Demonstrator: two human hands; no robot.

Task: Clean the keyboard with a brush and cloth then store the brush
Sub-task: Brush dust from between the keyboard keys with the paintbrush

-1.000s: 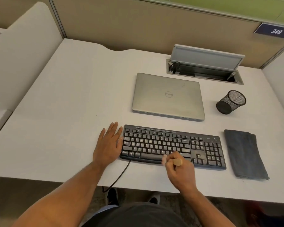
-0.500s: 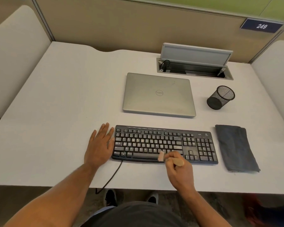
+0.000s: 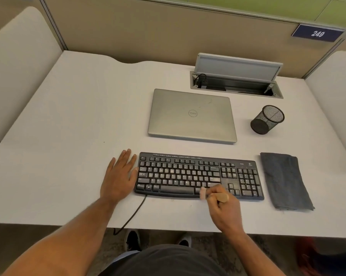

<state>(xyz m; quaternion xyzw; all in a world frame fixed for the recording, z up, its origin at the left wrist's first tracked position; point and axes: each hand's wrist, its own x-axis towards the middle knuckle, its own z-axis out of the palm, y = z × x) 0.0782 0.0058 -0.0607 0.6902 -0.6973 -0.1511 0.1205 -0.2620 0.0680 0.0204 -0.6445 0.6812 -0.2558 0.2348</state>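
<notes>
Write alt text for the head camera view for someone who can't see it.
A right hand sweeps a small brush along the bottom row of a black keyboard while the left hand lies flat at its left end. On the white desk sit a closed laptop, a mesh cup and a folded grey cloth.

The keyboard [image 3: 198, 176] lies on the counter [image 3: 68, 136]. The laptop [image 3: 192, 115] lies behind it. The cup [image 3: 266, 119] stands right of the laptop. The cloth [image 3: 283, 180] lies right of the keyboard. The left hand [image 3: 119, 176] rests flat, touching the keyboard's left end.
</notes>
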